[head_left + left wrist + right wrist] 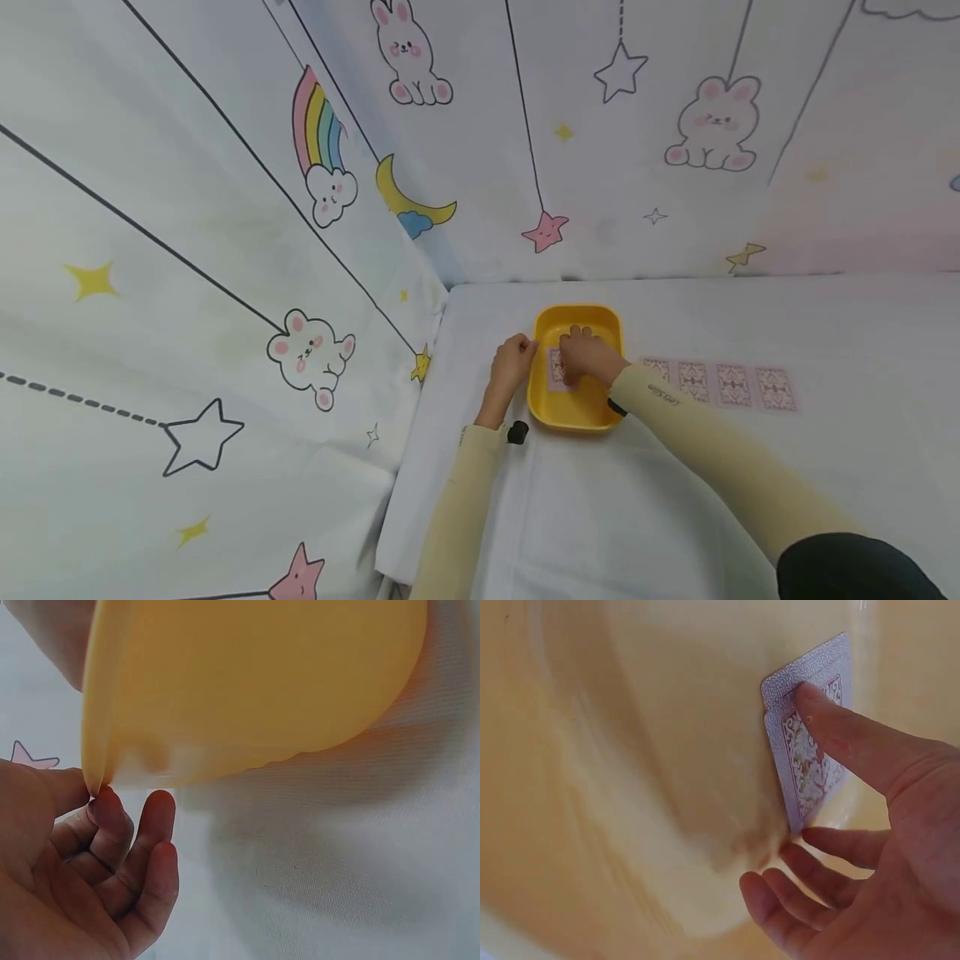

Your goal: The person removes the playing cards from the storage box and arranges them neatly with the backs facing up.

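Observation:
A yellow plastic tray [573, 414] stands near the left end of the white table. My left hand [513, 362] pinches the tray's left rim between thumb and index finger; in the left wrist view its other fingers are loosely curled below the tray wall [262, 682]. Inside the tray my right hand [588, 357] holds playing cards [810, 757] with patterned backs showing. Its thumb [847, 735] lies across the backs while fingertips touch the lower edge. An offset at the cards' edge suggests more than one. In the head view the cards [555, 371] are partly covered by that hand.
Several playing cards [733, 385] lie back side up in a row right of the tray, the nearest partly beside the right sleeve [690, 425]. White cloth walls [480, 167] with cartoon prints rise behind and left of the table [675, 500].

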A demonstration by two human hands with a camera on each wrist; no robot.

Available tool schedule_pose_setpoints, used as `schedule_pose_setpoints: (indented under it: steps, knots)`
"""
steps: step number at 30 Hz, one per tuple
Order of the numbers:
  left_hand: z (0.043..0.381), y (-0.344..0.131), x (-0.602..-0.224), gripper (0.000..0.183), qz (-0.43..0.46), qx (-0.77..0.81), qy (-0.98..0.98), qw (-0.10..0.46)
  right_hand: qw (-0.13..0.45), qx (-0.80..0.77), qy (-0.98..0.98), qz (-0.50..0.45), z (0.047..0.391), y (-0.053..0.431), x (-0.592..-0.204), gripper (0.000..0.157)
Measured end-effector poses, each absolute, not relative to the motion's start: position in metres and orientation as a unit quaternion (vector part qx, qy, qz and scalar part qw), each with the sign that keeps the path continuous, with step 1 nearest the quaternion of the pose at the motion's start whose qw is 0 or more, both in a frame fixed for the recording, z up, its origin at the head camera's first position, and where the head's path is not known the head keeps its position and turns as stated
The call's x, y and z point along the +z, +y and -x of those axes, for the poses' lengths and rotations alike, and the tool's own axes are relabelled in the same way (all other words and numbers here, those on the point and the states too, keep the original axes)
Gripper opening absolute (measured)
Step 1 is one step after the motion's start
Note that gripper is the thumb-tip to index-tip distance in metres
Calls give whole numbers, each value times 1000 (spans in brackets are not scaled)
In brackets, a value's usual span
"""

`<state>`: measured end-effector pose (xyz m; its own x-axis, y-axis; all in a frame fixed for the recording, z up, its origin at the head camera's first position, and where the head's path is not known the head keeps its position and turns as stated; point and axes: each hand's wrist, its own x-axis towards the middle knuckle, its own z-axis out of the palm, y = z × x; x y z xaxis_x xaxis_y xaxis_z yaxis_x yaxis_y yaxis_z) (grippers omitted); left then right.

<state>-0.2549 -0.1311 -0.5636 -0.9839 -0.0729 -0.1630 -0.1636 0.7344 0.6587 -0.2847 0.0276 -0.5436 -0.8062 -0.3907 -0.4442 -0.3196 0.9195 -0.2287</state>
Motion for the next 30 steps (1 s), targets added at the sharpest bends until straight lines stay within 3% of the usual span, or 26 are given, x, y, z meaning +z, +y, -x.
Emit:
schedule_pose_setpoints:
  steps: [11,18,25,30]
  knots:
    - [255,-131,-563,31,64,354,931,59,214,-102,960,152,284,27,-546,89]
    - [254,-129,-562,30,68,353,932,57,246,-293,918,109,286,41,-541,80]
    - [254,-128,-562,30,67,355,931,54,234,-387,884,120,288,58,-540,43]
    - [253,-128,-562,29,68,359,930,46,232,-424,870,101,283,65,-528,47]
